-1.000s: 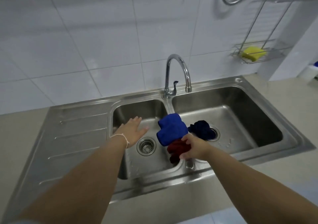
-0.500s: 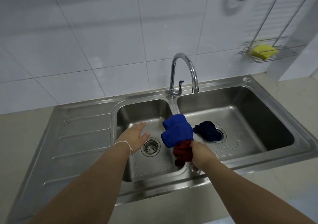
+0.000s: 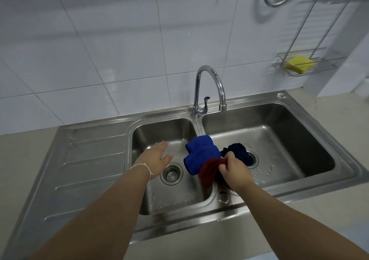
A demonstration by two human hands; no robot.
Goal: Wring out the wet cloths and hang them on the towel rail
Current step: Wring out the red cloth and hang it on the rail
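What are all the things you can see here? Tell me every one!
sink: 1, steel, two basins and a ribbed drainboard
tap: 1, chrome, behind the divider
blue cloth: 1, bright blue, over the divider
red cloth: 1, dark red, in the right hand
navy cloth: 1, dark blue, right basin, at the drain
sponge: 1, yellow, in the wire wall rack
left hand: open, over the left basin
right hand: gripping the red cloth
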